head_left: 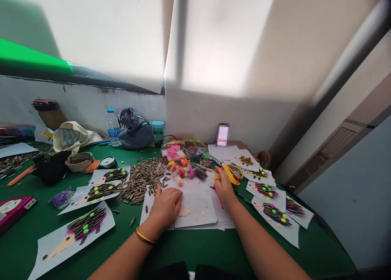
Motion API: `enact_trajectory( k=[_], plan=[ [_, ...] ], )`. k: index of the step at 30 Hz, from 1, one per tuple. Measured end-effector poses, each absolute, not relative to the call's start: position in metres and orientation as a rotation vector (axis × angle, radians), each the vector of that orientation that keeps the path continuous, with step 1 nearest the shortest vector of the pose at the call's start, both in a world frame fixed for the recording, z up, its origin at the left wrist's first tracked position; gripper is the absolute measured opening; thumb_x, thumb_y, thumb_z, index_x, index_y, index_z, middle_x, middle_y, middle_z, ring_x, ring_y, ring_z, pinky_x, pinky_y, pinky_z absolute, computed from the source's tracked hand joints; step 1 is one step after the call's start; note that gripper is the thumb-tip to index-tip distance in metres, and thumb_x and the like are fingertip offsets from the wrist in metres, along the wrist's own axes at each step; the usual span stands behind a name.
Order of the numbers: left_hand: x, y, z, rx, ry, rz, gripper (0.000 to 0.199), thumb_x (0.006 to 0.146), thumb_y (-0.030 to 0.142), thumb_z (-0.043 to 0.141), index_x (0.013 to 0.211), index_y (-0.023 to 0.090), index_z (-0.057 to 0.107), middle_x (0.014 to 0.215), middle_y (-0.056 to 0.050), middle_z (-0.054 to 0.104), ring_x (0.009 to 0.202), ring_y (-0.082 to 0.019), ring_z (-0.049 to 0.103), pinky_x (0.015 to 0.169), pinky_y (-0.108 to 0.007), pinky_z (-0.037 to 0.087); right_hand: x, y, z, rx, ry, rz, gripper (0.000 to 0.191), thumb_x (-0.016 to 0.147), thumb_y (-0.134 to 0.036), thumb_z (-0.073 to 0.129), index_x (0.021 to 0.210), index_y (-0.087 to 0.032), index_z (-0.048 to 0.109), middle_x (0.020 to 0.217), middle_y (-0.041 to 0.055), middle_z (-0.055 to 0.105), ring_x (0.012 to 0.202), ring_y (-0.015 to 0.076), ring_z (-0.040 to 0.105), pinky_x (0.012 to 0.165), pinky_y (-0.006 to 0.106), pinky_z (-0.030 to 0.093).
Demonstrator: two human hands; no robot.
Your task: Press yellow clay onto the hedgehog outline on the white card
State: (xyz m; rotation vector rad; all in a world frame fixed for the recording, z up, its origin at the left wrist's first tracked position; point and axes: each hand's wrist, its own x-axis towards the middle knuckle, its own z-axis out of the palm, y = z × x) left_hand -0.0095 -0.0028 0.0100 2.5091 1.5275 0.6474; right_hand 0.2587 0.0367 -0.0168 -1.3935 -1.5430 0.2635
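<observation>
My left hand (pixel 166 203), with a gold bangle at the wrist, lies over the left part of the white paper stack, fingers apart. Under its fingertips is the edge of a sheet (pixel 195 219) bearing a drawn hedgehog outline and peach clay pieces. My right hand (pixel 224 186) rests at the stack's right side, fingers curled down by a pink strip (pixel 218 196); what it grips, if anything, is hidden. Yellow-handled scissors (pixel 233 174) lie just beyond it. A pile of sunflower seeds (pixel 142 180) is left of the stack, and bagged coloured clay (pixel 181 162) sits behind it.
Finished hedgehog pictures lie at left (pixel 58 237) and right (pixel 293 231) on the green table (pixel 201 257). Along the wall stand a water bottle (pixel 113 129), a blue bag (pixel 136 131), a teal-lidded cup (pixel 158 133) and a phone (pixel 222 134). A magenta box (pixel 15 211) is at far left.
</observation>
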Motion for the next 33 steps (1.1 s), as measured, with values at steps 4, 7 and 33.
enact_trajectory(
  k=[4,7,33],
  plan=[
    [-0.01,0.005,0.023,2.491,1.672,0.641,0.026,0.086,0.023,0.055,0.11,0.024,0.065,0.114,-0.008,0.068,0.109,-0.027,0.06,0.104,-0.048,0.033,0.268,0.046,-0.02,-1.453,-1.658,0.086,0.041,0.084,-0.016,0.042,0.123,-0.018,0.055,0.123,0.0119,0.061,0.12,0.0255,0.051,0.105,0.049,0.04],
    [-0.006,0.014,0.036,2.519,1.804,0.619,0.027,0.086,0.03,0.056,0.111,0.027,0.064,0.111,-0.008,0.067,0.102,-0.028,0.06,0.088,-0.04,0.041,0.271,0.05,-0.025,-1.497,-1.792,-0.003,0.037,0.082,-0.011,0.043,0.112,-0.021,0.063,0.125,0.0097,0.062,0.13,0.0273,0.044,0.11,0.056,0.03],
    [0.013,0.006,0.025,2.0,1.229,1.48,0.029,0.088,0.027,0.055,0.117,0.023,0.054,0.096,-0.003,0.063,0.09,-0.018,0.061,0.087,-0.035,0.049,0.193,-0.01,0.015,-1.162,-1.809,0.569,0.03,0.095,-0.041,0.047,0.117,-0.024,0.061,0.103,0.0054,0.067,0.094,0.0214,0.061,0.082,0.032,0.049]
  ],
)
